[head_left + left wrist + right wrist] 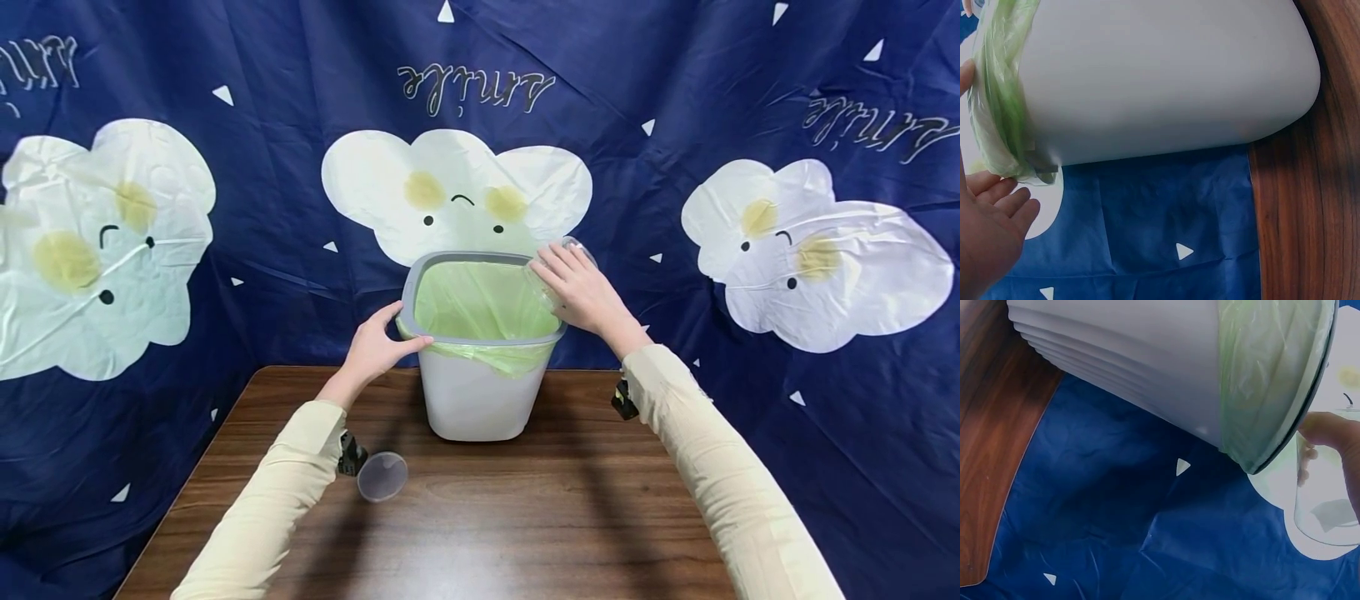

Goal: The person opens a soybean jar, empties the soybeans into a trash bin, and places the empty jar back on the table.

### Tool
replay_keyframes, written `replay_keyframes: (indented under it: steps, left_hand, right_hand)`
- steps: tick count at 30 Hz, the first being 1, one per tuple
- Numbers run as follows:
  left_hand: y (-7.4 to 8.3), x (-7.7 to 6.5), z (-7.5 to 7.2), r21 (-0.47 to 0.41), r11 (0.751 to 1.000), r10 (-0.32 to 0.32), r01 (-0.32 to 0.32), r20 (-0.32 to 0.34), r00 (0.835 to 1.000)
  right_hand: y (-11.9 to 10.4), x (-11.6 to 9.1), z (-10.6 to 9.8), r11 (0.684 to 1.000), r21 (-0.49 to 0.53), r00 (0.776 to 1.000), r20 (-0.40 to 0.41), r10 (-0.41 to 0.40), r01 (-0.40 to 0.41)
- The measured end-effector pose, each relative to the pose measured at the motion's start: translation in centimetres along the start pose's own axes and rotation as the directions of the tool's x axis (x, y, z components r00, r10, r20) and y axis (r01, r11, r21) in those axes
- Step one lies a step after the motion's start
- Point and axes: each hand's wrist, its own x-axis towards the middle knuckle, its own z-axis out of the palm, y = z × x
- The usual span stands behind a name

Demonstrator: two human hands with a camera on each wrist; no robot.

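Note:
A grey-white trash can point(480, 400) with a grey rim stands upright on the table, lined with a light green bag point(487, 300) folded over its edge. My left hand point(377, 343) holds its near left corner, thumb on the front rim and fingers along the left side. In the left wrist view, the fingertips rest right at the folded bag. My right hand point(577, 287) grips a clear cup point(1319, 500) at the can's right rim, palm down. The fingers partly hide the cup in the head view. A pale patch shows through its see-through wall in the right wrist view.
A round clear disc point(382, 477), like a lid, lies on the brown wood table point(480, 533) beside my left wrist. Behind the can hangs a dark blue curtain point(637, 50) with white cloud prints. The can stands near the table's far edge.

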Motion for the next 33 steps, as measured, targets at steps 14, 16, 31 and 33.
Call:
replay_keyframes:
  steps: [14, 16, 31, 33]
  left_hand:
    - [0.08, -0.12, 0.0, -0.001, 1.0, -0.007, 0.007, 0.0, 1.0]
    - [0.08, -0.12, -0.03, -0.001, 1.0, -0.006, 0.006, 0.0, 1.0]
    - [0.04, 0.12, 0.31, -0.019, 1.0, 0.005, -0.005, -0.016, 1.0]
    - [0.02, 0.15, 0.31, -0.02, 1.0, 0.008, -0.008, -0.015, 1.0]
  right_hand:
    - [-0.15, -0.13, 0.8, 1.0, 0.027, 0.999, -0.03, 0.009, -0.008]
    - [-0.15, -0.1, 0.9, 0.999, 0.033, 0.999, -0.044, 0.021, -0.019]
    - [-0.92, 0.61, 0.9, 0.987, -0.141, 0.986, -0.135, -0.1, 0.081]
    - [-0.89, 0.48, 1.02, 0.99, -0.128, 0.989, -0.127, -0.08, 0.064]
